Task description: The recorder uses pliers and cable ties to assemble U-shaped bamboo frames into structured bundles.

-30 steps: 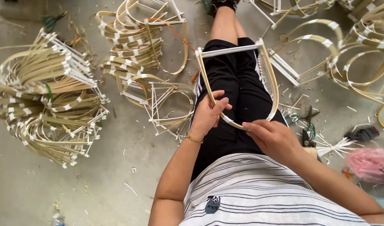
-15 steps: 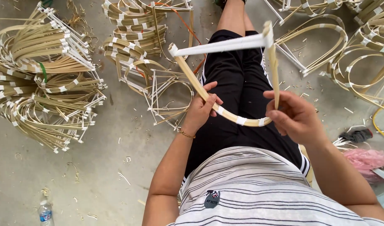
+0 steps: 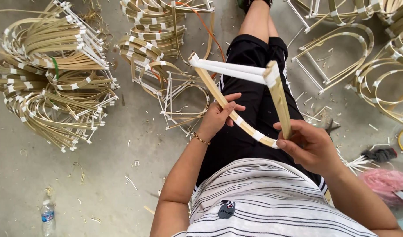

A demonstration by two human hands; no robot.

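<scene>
Grey concrete floor (image 3: 100, 175) under bamboo frames (image 3: 52, 79)

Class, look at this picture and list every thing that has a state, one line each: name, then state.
Bamboo frame: held up over the lap, tilted, bent into a loop.
Left hand: grip closed on the frame's left strip.
Right hand: grip closed on the frame's right end.
Water bottle: lying on the floor, capped.
Stacked frames: piled on the floor.

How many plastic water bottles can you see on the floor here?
1. A single plastic water bottle lies on the concrete floor at the lower left, beyond the person's left hand. Others could be hidden under the heaps of bamboo frames.
</scene>
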